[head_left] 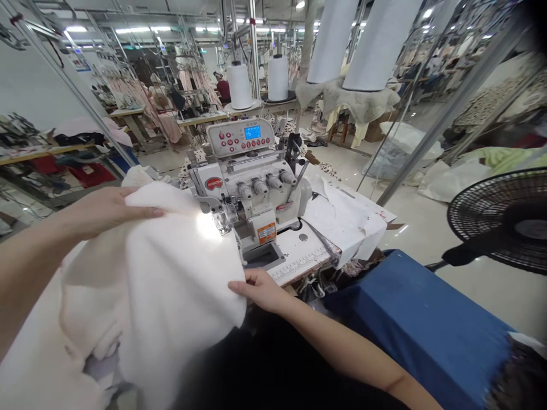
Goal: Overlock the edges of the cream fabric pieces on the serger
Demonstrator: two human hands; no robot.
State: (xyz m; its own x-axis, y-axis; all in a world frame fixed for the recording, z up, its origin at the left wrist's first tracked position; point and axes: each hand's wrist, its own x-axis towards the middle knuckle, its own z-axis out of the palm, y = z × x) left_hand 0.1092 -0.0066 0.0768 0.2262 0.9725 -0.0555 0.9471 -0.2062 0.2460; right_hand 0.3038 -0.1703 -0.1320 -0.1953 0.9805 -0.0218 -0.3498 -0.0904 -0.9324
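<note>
White fabric [183, 267], in the head view, at the left end of the sewing machine [233, 171], pinched between fingers of left hand [111, 208] and right hand [260, 290]. On the ruler-marked table [299, 263], white cloth pieces [359, 228]. Around, thread cones [240, 86], glossy floor [421, 228], strip lights [132, 30]; at right, black fan [504, 222] near blue cover [427, 319].

No wording can be read with certainty. On the sewing machine [260, 191], the blue screen [252, 132] shows a character resembling "b" or "6", while the red oval badge [214, 183], lower red emblem [284, 207] and orange label [267, 232] carry lettering too blurred or small. A ruler scale [305, 263] marks the counter's [290, 247] front edge, its numbers illegible.
</note>
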